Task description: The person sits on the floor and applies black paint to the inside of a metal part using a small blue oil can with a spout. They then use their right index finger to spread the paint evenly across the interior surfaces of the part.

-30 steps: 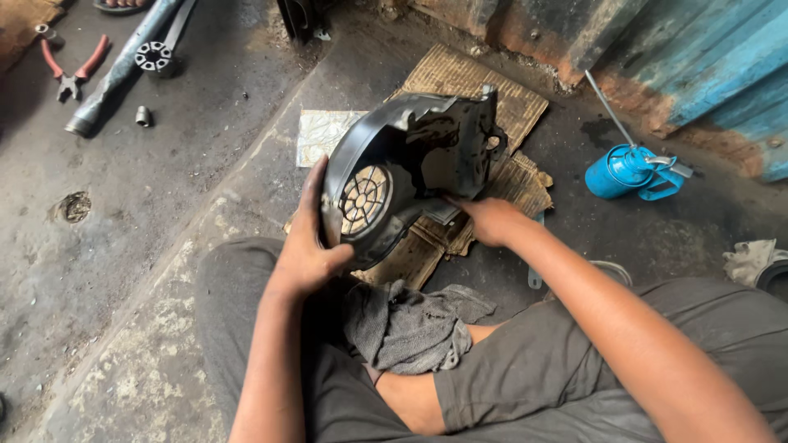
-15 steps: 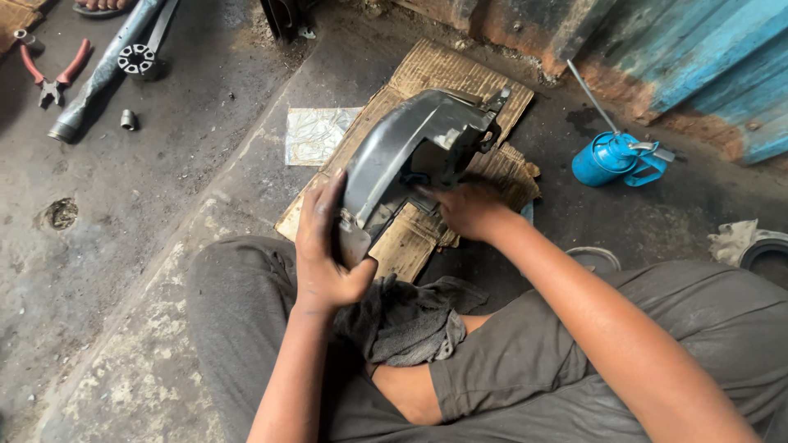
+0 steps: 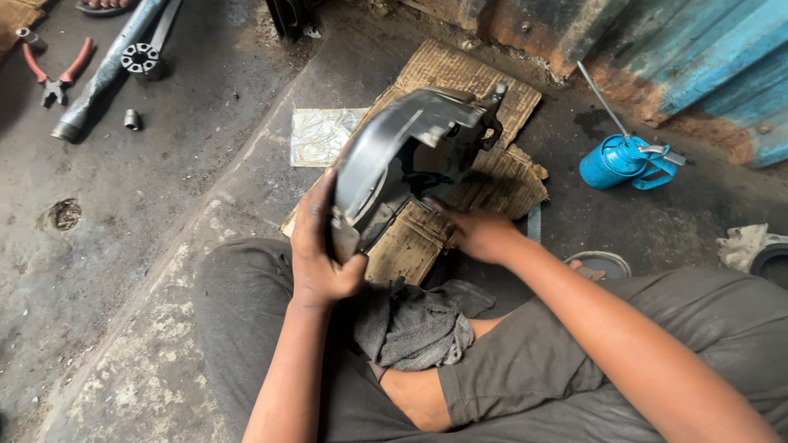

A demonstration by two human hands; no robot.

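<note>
Gripping black fan cover rim: left hand closed; right hand fingers reaching inside, grip unclear.

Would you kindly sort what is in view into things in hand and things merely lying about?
In hand:
- curved dark grey plastic housing, gripped by the left hand
- right hand, reaching under it
- flattened brown cardboard beneath
- grey rag on the lap

Lying about:
- blue metal oil can
- red-handled pliers
- grey metal tube
- small metal socket

We see the left hand gripping a black fan cover tilted over cardboard; the right hand reaches beneath it, near a grey rag.
</note>
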